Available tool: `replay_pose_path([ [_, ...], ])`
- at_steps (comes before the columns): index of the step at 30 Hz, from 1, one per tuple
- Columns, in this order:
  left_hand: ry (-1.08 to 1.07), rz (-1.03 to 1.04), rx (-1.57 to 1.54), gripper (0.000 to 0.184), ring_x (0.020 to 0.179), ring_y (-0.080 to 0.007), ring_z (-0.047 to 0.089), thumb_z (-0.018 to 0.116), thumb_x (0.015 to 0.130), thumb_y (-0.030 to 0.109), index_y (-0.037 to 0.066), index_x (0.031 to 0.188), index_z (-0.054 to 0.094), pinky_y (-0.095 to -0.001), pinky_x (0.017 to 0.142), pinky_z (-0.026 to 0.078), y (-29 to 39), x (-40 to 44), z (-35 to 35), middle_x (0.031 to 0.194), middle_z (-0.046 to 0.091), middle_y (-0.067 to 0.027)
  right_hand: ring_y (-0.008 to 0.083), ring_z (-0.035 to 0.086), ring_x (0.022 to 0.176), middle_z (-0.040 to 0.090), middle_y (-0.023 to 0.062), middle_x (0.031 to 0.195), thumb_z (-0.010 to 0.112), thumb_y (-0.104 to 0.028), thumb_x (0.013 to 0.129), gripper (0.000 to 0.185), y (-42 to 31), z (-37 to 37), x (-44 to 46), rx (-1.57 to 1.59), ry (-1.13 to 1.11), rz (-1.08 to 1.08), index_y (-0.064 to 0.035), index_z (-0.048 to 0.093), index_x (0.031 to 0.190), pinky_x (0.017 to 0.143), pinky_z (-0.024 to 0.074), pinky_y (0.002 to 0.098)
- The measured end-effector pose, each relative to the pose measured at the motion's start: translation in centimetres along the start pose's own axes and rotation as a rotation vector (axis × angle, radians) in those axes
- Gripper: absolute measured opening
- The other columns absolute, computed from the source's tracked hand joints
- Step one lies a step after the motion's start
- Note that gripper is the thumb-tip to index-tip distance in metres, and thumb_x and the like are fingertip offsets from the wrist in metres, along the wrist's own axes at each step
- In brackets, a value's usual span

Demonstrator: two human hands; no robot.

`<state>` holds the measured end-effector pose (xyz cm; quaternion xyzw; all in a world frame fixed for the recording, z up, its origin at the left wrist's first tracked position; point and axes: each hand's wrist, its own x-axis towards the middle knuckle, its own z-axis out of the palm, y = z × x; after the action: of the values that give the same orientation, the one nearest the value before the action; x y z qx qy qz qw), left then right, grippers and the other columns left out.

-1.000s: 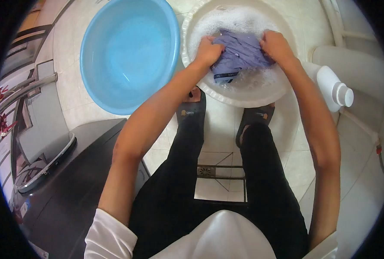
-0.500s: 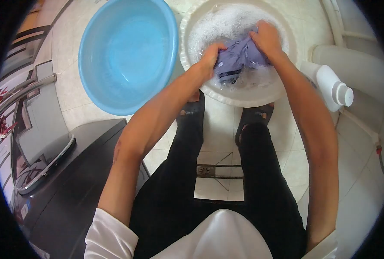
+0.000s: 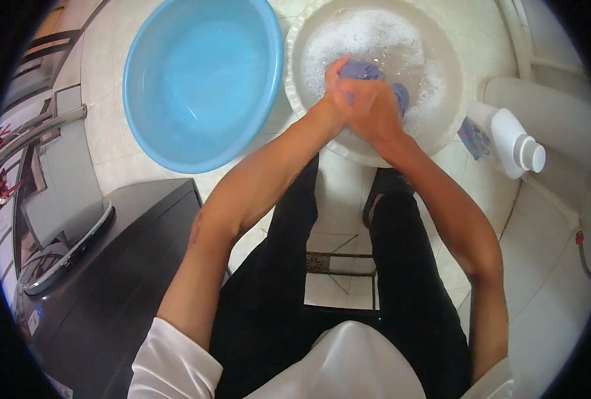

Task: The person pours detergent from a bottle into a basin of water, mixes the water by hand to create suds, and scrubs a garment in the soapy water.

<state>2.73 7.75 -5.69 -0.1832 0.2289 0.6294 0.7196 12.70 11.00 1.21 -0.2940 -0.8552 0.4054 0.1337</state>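
Observation:
A bunched purple cloth garment (image 3: 362, 70) is gripped over a cream basin (image 3: 295, 80) of sudsy water. My left hand (image 3: 336, 78) is closed around the cloth's left side. Crossing in front of it, my right hand (image 3: 374, 110) is also closed on the cloth, slightly blurred, and hides its middle. One end of the garment shows to the right of my right hand. White foam (image 3: 375, 33) floats on the water around it.
A light blue basin (image 3: 202, 80) stands on the tiled floor to the left. To the right are a white bottle (image 3: 508, 136) and a blue packet (image 3: 473, 138). A dark glossy surface (image 3: 116, 279) lies at lower left, and a floor drain (image 3: 317, 263) between my legs.
My hands have come together, with the right moving left and down across the left. The cloth was spread between them and is now bunched up in their grip.

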Motion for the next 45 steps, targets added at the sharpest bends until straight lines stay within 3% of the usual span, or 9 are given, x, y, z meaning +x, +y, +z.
replay_pose_path([
  [17, 0.273, 0.123, 0.165, 0.039, 0.118, -0.0205, 0.055, 0.039, 0.1, 0.047, 0.019, 0.114, 0.062, -0.0472, 0.107, 0.039, 0.8, -0.2, 0.4, 0.114, 0.068, -0.0025, 0.0429, 0.062, 0.066, 0.064, 0.022, 0.073, 0.059, -0.035, 0.087, 0.033, -1.1, 0.1, 2.3, -0.052, 0.109, 0.089, -0.0062, 0.07, 0.076, 0.06, 0.0476, 0.0486],
  [19, -0.568, 0.523, 0.731, 0.036, 0.116, -0.0211, 0.056, 0.04, 0.1, 0.044, 0.019, 0.114, 0.062, -0.0466, 0.108, 0.039, 0.2, 2.1, -4.7, 0.113, 0.068, -0.0017, 0.0426, 0.062, 0.066, 0.064, 0.0224, 0.073, 0.059, -0.033, 0.086, 0.03, -1.1, 0.1, 2.1, -0.024, 0.073, 0.082, -0.0067, 0.07, 0.077, 0.061, 0.048, 0.0485],
  [20, -0.567, 0.521, 0.731, 0.036, 0.116, -0.0211, 0.056, 0.04, 0.1, 0.044, 0.019, 0.114, 0.062, -0.0466, 0.108, 0.039, -0.1, 2.0, -4.1, 0.113, 0.068, -0.0017, 0.0427, 0.062, 0.067, 0.064, 0.0227, 0.074, 0.059, -0.033, 0.086, 0.03, -0.7, 0.2, 2.4, -0.065, 0.122, 0.053, -0.0066, 0.07, 0.077, 0.062, 0.0486, 0.0479],
  [25, 0.259, 0.104, -0.119, 0.029, 0.107, -0.0231, 0.062, 0.047, 0.098, 0.036, 0.018, 0.112, 0.064, -0.0462, 0.102, 0.044, -2.0, -0.9, 4.4, 0.112, 0.068, -0.0033, 0.0444, 0.062, 0.069, 0.065, 0.0228, 0.076, 0.06, -0.033, 0.086, 0.029, 2.5, 0.2, 7.3, -0.137, 0.202, 0.212, -0.0068, 0.071, 0.079, 0.065, 0.0504, 0.0473],
  [29, 0.249, 0.139, -0.057, 0.023, 0.101, -0.022, 0.063, 0.05, 0.096, 0.031, 0.015, 0.105, 0.064, -0.0457, 0.092, 0.049, -1.1, -0.6, 3.0, 0.109, 0.067, -0.0046, 0.0453, 0.061, 0.069, 0.064, 0.0233, 0.075, 0.06, -0.033, 0.087, 0.031, 2.5, 0.7, 6.8, -0.049, 0.238, 0.179, -0.0052, 0.069, 0.076, 0.063, 0.0494, 0.0484],
  [34, -0.579, 0.507, 0.722, 0.014, 0.096, -0.0153, 0.06, 0.048, 0.095, 0.017, 0.016, 0.097, 0.062, -0.04, 0.089, 0.049, 2.8, 2.7, -6.5, 0.102, 0.065, 0.001, 0.0431, 0.061, 0.066, 0.063, 0.0216, 0.072, 0.061, -0.034, 0.088, 0.033, -1.8, 1.1, 1.8, -0.004, 0.2, 0.073, -0.004, 0.066, 0.075, 0.059, 0.0477, 0.048],
  [38, -0.022, 0.671, 1.265, 0.022, 0.085, -0.0243, 0.062, 0.046, 0.094, 0.035, 0.016, 0.089, 0.055, -0.0427, 0.082, 0.052, 1.1, 0.0, -2.5, 0.097, 0.065, -0.0084, 0.0429, 0.061, 0.066, 0.063, 0.0207, 0.071, 0.06, -0.034, 0.088, 0.033, -1.3, 0.9, 2.2, -0.024, 0.156, 0.029, -0.0048, 0.066, 0.075, 0.059, 0.0479, 0.0476],
  [43, 0.302, 0.167, -0.133, 0.032, 0.104, -0.0257, 0.064, 0.039, 0.099, 0.027, 0.011, 0.111, 0.063, -0.047, 0.096, 0.049, -1.0, -0.1, 3.0, 0.112, 0.068, -0.0095, 0.0459, 0.06, 0.068, 0.062, 0.0231, 0.072, 0.06, -0.035, 0.088, 0.034, 4.5, 1.9, 8.2, -0.02, 0.387, 0.113, -0.0041, 0.067, 0.075, 0.061, 0.0477, 0.0484],
  [45, 0.333, 0.197, -0.114, 0.037, 0.11, -0.0288, 0.063, 0.038, 0.099, 0.032, 0.01, 0.114, 0.063, -0.0493, 0.1, 0.047, -1.2, 0.2, 2.9, 0.117, 0.067, -0.0105, 0.0448, 0.065, 0.081, 0.069, 0.0224, 0.085, 0.056, -0.037, 0.088, 0.035, 5.2, 0.9, 9.0, -0.143, 0.263, 0.385, -0.0061, 0.072, 0.082, 0.078, 0.0525, 0.0495],
])
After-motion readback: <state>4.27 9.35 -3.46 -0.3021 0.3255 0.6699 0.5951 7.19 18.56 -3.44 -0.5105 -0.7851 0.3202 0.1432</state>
